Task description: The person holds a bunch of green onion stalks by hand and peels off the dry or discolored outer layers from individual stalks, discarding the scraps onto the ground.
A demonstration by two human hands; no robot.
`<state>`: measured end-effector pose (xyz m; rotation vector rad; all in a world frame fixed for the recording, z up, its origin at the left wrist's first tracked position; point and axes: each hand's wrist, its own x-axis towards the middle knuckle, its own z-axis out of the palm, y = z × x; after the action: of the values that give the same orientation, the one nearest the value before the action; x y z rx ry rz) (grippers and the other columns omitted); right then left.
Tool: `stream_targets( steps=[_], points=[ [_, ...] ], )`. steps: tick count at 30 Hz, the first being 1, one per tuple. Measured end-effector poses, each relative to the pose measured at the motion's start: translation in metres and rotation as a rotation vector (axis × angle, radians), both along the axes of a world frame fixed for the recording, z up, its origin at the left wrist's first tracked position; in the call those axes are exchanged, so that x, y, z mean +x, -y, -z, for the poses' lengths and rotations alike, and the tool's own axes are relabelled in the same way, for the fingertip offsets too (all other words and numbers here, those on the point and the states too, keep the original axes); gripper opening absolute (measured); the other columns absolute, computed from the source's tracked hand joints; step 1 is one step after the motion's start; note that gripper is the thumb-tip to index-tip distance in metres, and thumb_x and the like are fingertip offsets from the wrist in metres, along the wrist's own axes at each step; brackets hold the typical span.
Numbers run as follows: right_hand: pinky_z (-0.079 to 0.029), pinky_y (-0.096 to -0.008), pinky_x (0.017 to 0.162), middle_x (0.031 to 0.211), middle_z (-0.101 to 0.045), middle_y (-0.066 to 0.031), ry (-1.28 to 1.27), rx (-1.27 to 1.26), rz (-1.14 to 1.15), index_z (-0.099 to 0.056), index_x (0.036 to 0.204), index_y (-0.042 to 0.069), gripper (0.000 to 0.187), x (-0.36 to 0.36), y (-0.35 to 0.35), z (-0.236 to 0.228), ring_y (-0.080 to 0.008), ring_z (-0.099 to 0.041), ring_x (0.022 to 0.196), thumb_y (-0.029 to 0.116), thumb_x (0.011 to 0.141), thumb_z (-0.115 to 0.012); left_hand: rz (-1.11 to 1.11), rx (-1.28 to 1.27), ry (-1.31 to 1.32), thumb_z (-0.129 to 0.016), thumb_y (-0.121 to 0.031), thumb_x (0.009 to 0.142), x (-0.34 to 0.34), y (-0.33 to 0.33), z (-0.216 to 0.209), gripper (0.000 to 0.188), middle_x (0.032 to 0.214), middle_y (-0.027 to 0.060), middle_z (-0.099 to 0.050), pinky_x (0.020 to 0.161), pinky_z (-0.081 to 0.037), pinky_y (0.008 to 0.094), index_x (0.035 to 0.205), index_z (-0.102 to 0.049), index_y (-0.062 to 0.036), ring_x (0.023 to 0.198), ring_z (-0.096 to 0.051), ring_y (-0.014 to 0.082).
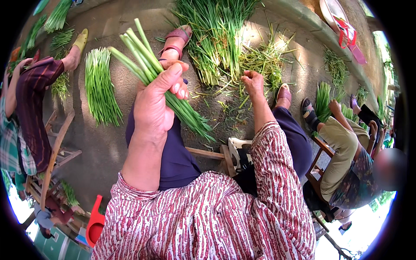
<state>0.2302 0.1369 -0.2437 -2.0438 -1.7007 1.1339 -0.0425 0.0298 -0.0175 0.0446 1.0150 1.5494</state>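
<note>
My left hand (154,104) is raised in front of me, its fingers wrapped round a small bunch of green chives (188,113). The pale, thick stalk ends point up and to the left; the darker leaves hang down to the right. Lower and farther off, my right hand (253,83) is at the edge of a loose pile of yellowed leaves (271,58). Its fingers are pinched together, and what they hold, if anything, cannot be made out. A large heap of chives (212,37) lies on the ground beyond both hands, between my feet.
A neat bundle of chives (102,86) lies on the ground to the left. A wooden stool (58,151) and a seated person's leg (39,95) are beyond it. Another person (342,156) sits at the right beside more chives (323,102). Leaf scraps litter the ground.
</note>
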Motion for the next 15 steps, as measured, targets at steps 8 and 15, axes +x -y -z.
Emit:
stream_targets(
  steps=[8, 15],
  points=[
    [-0.046, -0.0380, 0.091, 0.108, -0.064, -0.0191, 0.273, -0.176, -0.202, -0.065, 0.113, 0.010, 0.040, -0.005, -0.004, 0.003, -0.0323, -0.061, 0.102, 0.014, 0.074, -0.055, 0.077, 0.043, 0.024, -0.065, -0.013, 0.085, 0.000, 0.005, -0.006, 0.018, 0.068, 0.0016, -0.054, 0.054, -0.044, 0.0242, 0.092, -0.060, 0.0030, 0.057, -0.049, 0.0085],
    [-0.046, -0.0380, 0.093, 0.121, -0.058, -0.0118, 0.399, -0.158, -0.391, -0.064, 0.115, 0.014, 0.039, -0.019, -0.010, 0.056, -0.0308, -0.058, 0.106, 0.016, 0.076, -0.059, 0.089, -0.005, -0.028, -0.062, -0.014, 0.088, 0.000, 0.006, -0.024, 0.020, 0.062, -0.0006, -0.046, 0.058, -0.041, 0.0258, 0.095, -0.057, 0.0046, 0.055, -0.046, 0.0091]
  ],
)
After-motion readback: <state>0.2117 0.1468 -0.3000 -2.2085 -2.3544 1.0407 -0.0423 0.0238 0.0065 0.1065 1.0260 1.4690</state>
